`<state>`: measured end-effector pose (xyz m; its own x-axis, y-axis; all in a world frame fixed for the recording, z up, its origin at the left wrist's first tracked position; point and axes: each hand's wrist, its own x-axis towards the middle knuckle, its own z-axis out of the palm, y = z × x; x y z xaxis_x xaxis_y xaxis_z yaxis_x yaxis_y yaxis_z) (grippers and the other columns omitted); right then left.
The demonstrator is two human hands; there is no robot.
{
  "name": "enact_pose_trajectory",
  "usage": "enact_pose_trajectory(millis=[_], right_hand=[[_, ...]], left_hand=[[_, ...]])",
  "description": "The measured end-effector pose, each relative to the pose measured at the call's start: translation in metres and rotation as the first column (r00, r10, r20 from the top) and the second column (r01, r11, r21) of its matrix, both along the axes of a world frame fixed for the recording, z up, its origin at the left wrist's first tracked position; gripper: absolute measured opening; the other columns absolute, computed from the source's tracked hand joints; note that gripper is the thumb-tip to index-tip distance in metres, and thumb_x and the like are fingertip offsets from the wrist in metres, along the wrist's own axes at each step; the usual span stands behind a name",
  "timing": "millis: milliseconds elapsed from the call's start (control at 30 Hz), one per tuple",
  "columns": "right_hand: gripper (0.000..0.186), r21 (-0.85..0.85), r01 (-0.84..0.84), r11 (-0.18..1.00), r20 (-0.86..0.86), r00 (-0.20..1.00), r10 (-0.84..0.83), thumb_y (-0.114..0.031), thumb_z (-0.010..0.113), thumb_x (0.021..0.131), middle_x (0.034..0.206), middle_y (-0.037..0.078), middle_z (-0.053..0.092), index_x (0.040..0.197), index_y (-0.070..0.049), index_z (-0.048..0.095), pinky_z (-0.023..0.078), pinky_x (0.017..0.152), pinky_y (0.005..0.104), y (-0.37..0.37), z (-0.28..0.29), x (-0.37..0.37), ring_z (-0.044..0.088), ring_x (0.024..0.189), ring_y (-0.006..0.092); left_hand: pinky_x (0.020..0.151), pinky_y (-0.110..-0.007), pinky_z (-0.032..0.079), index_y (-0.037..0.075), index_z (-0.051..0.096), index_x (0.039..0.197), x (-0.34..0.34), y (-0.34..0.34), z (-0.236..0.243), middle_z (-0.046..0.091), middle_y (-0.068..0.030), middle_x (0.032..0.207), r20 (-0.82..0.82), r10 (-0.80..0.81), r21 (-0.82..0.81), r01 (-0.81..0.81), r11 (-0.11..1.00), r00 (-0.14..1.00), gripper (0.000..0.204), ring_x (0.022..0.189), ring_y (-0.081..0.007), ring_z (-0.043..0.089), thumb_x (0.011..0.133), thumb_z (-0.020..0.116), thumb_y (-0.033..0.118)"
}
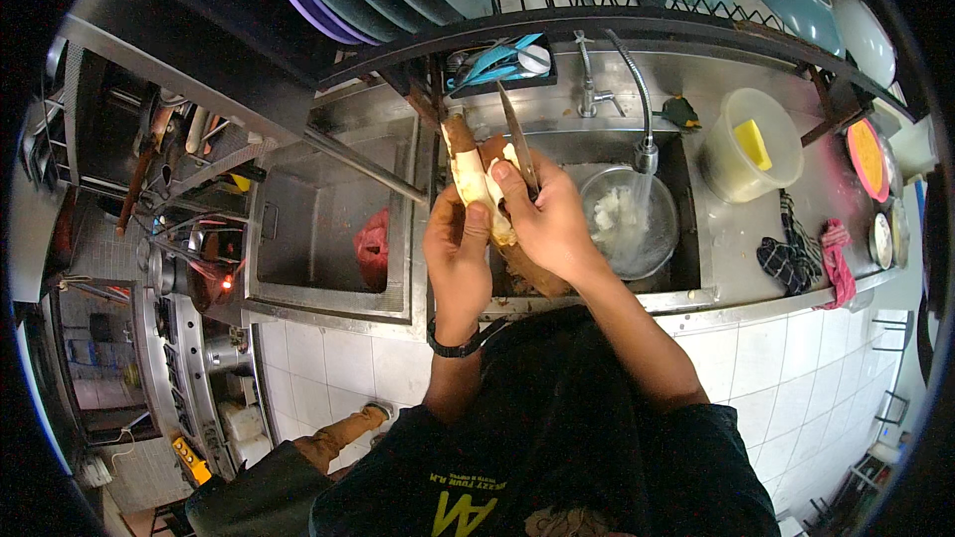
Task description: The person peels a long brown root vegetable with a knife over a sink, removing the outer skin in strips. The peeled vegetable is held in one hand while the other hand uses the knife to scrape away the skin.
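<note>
Over the right-hand sink (703,259), my left hand (460,254) grips a long root, probably cassava (466,167), held upright and tilted. Its skin is brown, with white flesh bared along much of its side. My right hand (547,214) is closed round a knife (517,134), its blade pointing up and away from me. The right thumb presses near a white peeled strip on the root. Below my hands, brown root or peel (532,273) lies in the sink, partly hidden. A metal bowl (673,239) beside them holds water and white chunks (612,214).
Water runs from a flexible tap (647,154) into the bowl. A pale bucket (731,164) with a yellow sponge (753,144) and cloths (791,254) are at the right. A red bag (372,249) lies in the left sink (308,239). Above hangs a dish rack (557,22).
</note>
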<state>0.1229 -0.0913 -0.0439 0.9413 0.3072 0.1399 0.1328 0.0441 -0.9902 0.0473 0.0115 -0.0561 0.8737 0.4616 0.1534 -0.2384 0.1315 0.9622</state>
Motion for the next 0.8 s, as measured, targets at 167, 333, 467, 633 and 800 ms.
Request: enact_pose_trajectory(millis=[167,333,467,633,800], right_hand=[[0.037,0.045,0.053,0.998,-0.049,0.998,-0.051,-0.032,0.056,0.108,0.088,0.018,0.072,0.107,0.003,0.067,0.051,0.076,0.0395,0.000,-0.016,0.011,0.067,0.078,0.0246],[0.031,0.305,-0.026,0.952,-0.350,0.926,0.138,-0.028,0.058,0.107,0.089,0.014,0.072,0.107,0.001,0.068,0.052,0.080,0.0362,-0.003,0.008,0.004,0.067,0.086,0.0203],[0.028,-0.168,0.011,0.986,0.052,0.999,-0.003,-0.026,0.060,0.104,0.091,0.025,0.071,0.107,0.001,0.067,0.054,0.074,0.0446,-0.002,-0.029,0.004,0.072,0.079,0.0369],[0.038,-0.526,-0.107,0.844,-0.037,0.994,0.102,-0.035,0.068,0.097,0.092,0.024,0.074,0.110,0.000,0.073,0.056,0.077,0.0454,-0.073,-0.112,0.038,0.073,0.085,0.0406],[0.041,-0.601,-0.003,0.799,-0.013,1.000,-0.005,-0.040,0.070,0.095,0.091,0.024,0.074,0.110,-0.001,0.075,0.056,0.078,0.0452,-0.115,-0.157,0.055,0.074,0.086,0.0398]], left_hand=[[0.081,-0.031,0.058,0.001,0.061,0.124,0.002,0.018,-0.018,0.066,-0.0070,0.112,0.029,-0.063,-0.327,0.069,0.943,0.998,0.021,0.098,-0.0150,0.066,0.108,0.055,0.015],[0.087,-0.031,0.054,0.006,0.057,0.130,-0.002,-0.005,0.000,0.062,-0.0063,0.118,-0.014,0.008,-0.106,-0.009,0.994,1.000,0.027,0.110,-0.0157,0.061,0.110,0.052,0.023],[0.093,-0.035,0.051,0.004,0.055,0.132,0.020,-0.008,-0.032,0.060,-0.0061,0.124,-0.139,0.050,0.329,-0.001,0.944,0.989,0.037,0.115,-0.0177,0.058,0.111,0.050,0.035],[0.090,-0.036,0.051,0.002,0.059,0.128,-0.004,0.025,-0.115,0.067,-0.0092,0.111,-0.629,-0.274,0.190,0.485,0.854,0.728,0.046,0.099,-0.0192,0.064,0.108,0.054,0.043],[0.087,-0.035,0.051,0.004,0.062,0.124,0.006,0.039,-0.180,0.066,-0.0082,0.103,-0.811,-0.245,0.268,0.709,0.652,0.532,0.049,0.094,-0.0196,0.065,0.103,0.061,0.049]])
